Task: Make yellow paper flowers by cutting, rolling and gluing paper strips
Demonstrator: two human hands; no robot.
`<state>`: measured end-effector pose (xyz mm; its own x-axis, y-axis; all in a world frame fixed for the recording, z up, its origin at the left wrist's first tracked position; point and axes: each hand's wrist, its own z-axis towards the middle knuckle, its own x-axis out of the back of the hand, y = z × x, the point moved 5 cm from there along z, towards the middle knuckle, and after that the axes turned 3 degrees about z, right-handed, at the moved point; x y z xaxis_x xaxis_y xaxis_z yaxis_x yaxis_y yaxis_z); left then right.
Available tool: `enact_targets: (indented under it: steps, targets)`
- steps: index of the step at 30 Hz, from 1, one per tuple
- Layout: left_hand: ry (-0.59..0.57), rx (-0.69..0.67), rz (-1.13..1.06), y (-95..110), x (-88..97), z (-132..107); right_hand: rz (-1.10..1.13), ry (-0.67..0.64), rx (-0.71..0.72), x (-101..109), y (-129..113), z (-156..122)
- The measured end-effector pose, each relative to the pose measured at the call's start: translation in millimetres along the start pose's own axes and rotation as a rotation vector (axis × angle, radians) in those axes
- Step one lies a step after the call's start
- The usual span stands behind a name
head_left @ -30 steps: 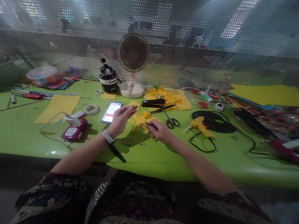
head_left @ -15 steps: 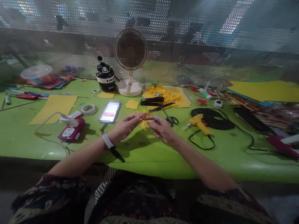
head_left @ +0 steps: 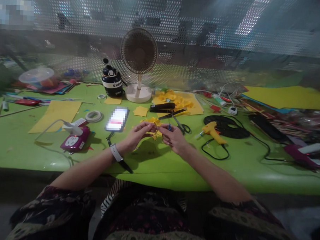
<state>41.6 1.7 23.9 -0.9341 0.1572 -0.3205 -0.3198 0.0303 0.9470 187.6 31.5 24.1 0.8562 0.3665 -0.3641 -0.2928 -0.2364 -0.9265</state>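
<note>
My left hand (head_left: 137, 136) is closed in a pinch at a piece of yellow crepe-like paper (head_left: 155, 120). The paper's lower bits show between the hands. My right hand (head_left: 174, 139) is also pinched, its fingertips meeting those of the left. A slim blue tool (head_left: 169, 127) sticks up from the right fingers; its kind is too small to make out. Just behind the right hand lie scissors (head_left: 185, 128), apart from it. A black stapler (head_left: 162, 107) rests farther back, and a phone (head_left: 117, 119) is on the left.
Yellow paper flowers (head_left: 174, 96) lie on a yellow sheet behind the stapler. A glue gun (head_left: 214, 132) with its cord is on the right. A fan (head_left: 139, 93) and a bottle (head_left: 112, 84) stand at the back. A tape roll (head_left: 93, 116) and a purple power strip (head_left: 74, 141) are left.
My hands have drawn together, and their fingertips now meet. The blue tool in my right hand stands more upright. The view has shifted slightly.
</note>
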Motion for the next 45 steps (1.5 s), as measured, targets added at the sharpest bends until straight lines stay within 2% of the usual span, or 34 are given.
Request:
enact_targets:
  steps: [6, 16, 20, 26, 29, 37, 45]
  targets:
    - [-0.099, 0.004, 0.181, -6, -4.5, -1, -0.025, 0.068, 0.043, 4, -3, 2]
    - [-0.004, 0.025, 0.121, -4, 1.2, 0, -0.095, 0.102, 0.086, 8, -9, 2]
    - [0.051, -0.015, 0.067, -3, 6.4, 2, -0.288, 0.055, 0.112, 8, -14, -2]
    - [0.106, -0.118, 0.065, 2, 9.9, 5, -0.794, 0.000, 0.371, -3, -23, -10]
    - [0.102, -0.136, 0.055, 4, 7.7, 4, -0.915, -0.031, 0.429, -7, -20, -10]
    - [0.021, -0.131, 0.056, 2, 9.7, 4, -0.972, -0.040, 0.469, -2, -22, -7]
    - [0.026, -0.141, 0.126, 1, 13.0, 4, -0.964, -0.092, 0.455, -4, -23, -8]
